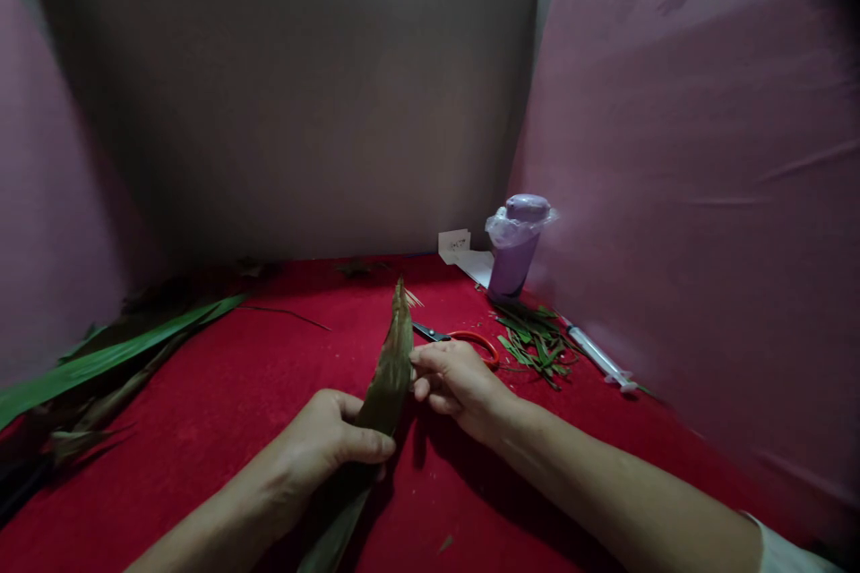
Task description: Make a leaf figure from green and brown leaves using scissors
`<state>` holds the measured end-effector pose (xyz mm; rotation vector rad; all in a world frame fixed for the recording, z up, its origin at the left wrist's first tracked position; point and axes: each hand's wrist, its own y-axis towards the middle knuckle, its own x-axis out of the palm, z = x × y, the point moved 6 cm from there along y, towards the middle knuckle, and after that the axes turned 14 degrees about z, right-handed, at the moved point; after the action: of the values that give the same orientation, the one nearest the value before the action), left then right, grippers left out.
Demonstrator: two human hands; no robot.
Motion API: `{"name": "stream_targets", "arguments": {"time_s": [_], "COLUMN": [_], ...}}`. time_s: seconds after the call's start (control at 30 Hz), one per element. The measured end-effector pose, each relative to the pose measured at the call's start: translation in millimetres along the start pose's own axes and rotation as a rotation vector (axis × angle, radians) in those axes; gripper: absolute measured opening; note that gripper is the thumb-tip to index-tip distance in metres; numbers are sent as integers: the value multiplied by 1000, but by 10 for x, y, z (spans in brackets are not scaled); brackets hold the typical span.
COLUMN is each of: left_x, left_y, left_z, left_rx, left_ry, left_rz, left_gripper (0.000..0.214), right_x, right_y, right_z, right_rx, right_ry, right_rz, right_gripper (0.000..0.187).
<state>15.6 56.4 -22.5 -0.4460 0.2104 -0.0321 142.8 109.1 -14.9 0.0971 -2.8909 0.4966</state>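
Observation:
A long, dark green-brown leaf (390, 380) with a dry, pointed tip rises in front of me, its lower end running out of the bottom of the view. My left hand (336, 434) is closed around its middle, thumb across the front. Higher up, my right hand (457, 380) pinches the leaf's right edge between thumb and fingers. Just behind the right hand lie scissors (474, 342) with red handles and dark blades pointing left, partly hidden by the hand. Several thin sticks (415, 297) lie just beyond the leaf tip.
Long green leaves (121, 363) and dry leaf pieces lie at left. On the red cloth (221, 430), right of the scissors, are cut green strips (537, 342), a syringe (600, 356), and a purple cup (514, 264) with plastic at its rim. White cards (455, 243) stand at the back. Walls surround three sides.

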Motion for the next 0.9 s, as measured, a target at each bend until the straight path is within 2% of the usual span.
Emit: {"name": "stream_targets", "arguments": {"time_s": [0.13, 0.33, 0.67, 0.9], "left_x": [-2, -20, -42, -46], "left_y": [-9, -44, -30, -55], "left_z": [12, 61, 63, 87], "left_rx": [-18, 27, 185, 147], "left_ry": [-26, 31, 126, 116], "left_rz": [5, 56, 96, 86], "left_gripper": [16, 15, 7, 11], "right_x": [-31, -74, -82, -46], "right_y": [21, 32, 43, 56], "right_z": [23, 54, 53, 41], "right_rx": [30, 61, 12, -14], "right_ry": [-1, -51, -85, -63], "right_rz": [21, 74, 46, 1], "right_gripper": [10, 19, 21, 13]}}
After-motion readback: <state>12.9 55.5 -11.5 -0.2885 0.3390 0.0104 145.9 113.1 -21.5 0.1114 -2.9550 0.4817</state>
